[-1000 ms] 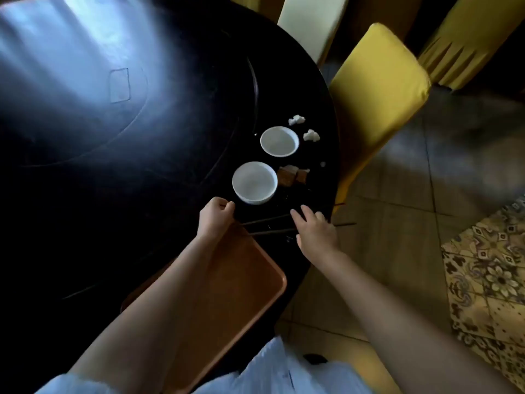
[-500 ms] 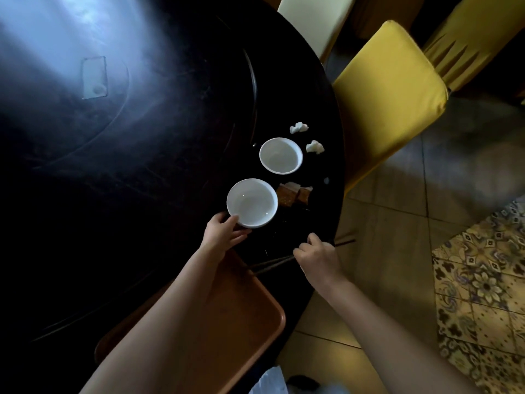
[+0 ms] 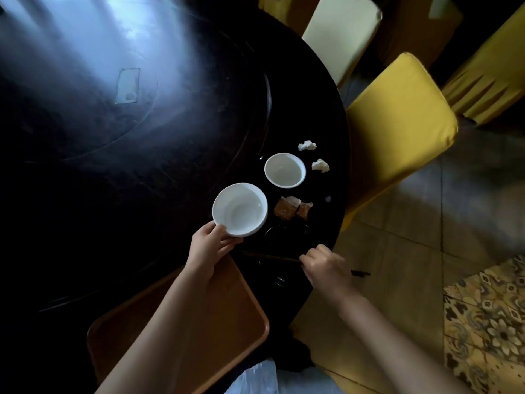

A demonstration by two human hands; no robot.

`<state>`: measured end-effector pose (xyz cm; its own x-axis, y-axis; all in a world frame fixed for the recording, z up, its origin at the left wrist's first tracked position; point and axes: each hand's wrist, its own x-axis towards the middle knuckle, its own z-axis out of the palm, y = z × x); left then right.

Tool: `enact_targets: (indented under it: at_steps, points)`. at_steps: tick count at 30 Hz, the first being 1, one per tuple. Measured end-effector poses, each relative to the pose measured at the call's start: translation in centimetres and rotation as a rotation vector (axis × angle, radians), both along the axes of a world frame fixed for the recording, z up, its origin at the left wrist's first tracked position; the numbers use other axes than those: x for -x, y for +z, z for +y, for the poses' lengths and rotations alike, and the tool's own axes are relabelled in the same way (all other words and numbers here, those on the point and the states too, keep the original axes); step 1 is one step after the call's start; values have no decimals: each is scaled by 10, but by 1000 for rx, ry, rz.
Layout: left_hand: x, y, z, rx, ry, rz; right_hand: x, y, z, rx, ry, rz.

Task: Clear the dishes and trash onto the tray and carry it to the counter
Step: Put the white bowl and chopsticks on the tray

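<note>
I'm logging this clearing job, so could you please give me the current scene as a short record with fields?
table: dark round table
tray: orange tray at near edge, nothing on it
left hand: left hand gripping rim of nearer white bowl
right hand: right hand closed on dark chopsticks
still on table: second white bowl, two crumpled tissues, brown wrapper scraps

I stood in a dining room, likely a restaurant's. A big round dark desk (image 3: 170,172) carried an inset turntable (image 3: 136,89), and chairs in yellow covers (image 3: 397,132) and a cream one (image 3: 341,38) ringed it. The floor was tiled (image 3: 412,251), with patterned tiles (image 3: 488,322) alongside.
</note>
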<state>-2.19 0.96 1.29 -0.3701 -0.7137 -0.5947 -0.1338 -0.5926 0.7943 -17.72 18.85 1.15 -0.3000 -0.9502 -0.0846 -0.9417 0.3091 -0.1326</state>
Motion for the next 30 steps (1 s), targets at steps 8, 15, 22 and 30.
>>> enact_targets:
  at_steps: [8, 15, 22, 30]
  points:
    - [-65, 28, 56, 46, 400, 68, 35, 10, 5, -57, -20, -305]
    - [-120, -2, 103, -28, 615, -82, 36, 33, -27, 3, 82, -561]
    - [-164, -31, 123, -102, 638, -167, -19, 41, -86, 59, 278, -437]
    - [-212, -35, 116, -101, 494, -198, -114, 30, -130, -73, 470, -214]
